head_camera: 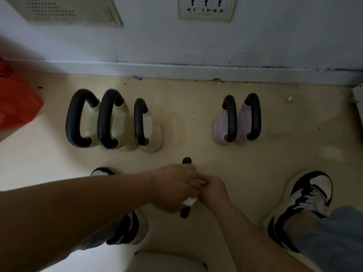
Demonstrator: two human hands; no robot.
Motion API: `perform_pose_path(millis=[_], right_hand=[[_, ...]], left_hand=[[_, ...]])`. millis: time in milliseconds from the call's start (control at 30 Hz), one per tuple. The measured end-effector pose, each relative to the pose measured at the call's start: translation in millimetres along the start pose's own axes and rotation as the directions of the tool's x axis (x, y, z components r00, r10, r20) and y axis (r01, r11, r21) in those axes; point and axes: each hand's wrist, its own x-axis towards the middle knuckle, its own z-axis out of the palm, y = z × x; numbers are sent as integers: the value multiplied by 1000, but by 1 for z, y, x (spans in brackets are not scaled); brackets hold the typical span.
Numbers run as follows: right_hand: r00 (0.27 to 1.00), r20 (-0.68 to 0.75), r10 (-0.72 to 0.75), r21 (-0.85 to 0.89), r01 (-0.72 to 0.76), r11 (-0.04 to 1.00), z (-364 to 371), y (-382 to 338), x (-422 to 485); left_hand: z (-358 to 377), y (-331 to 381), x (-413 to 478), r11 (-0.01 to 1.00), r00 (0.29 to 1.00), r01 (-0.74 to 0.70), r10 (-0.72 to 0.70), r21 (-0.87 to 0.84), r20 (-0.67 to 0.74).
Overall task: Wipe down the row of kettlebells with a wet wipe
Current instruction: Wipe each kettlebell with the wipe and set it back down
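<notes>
Three cream kettlebells (92, 122) with black handles stand side by side on the floor at the left. Two lilac kettlebells (220, 126) stand at the right, with a gap between the groups. In front of the gap is another kettlebell; only its black handle (186, 160) shows above and below my hands. My left hand (172, 187) is closed around that handle, and a white wet wipe (189, 201) pokes out under its palm. My right hand (213, 191) is curled against the handle, touching the left hand's fingers.
A white wall with a baseboard (176, 68) runs behind the row. A red bag (17, 103) lies at the far left. My two black-and-white shoes (306, 195) flank the hands. A pale rounded object (167, 262) sits at the bottom edge. Small debris dots the floor.
</notes>
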Motion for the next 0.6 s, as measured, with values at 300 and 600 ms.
perform_pose_path(millis=[300,600], right_hand=[[999,-3,47,-21,-47,999,-7,-17,-11],[996,-25,84,165,-79,983,0,-9,-8]], left_hand=[[0,14,24,992,982,118,-123,41,143],[-17,-52,20,986,992,108,-115,125,49]])
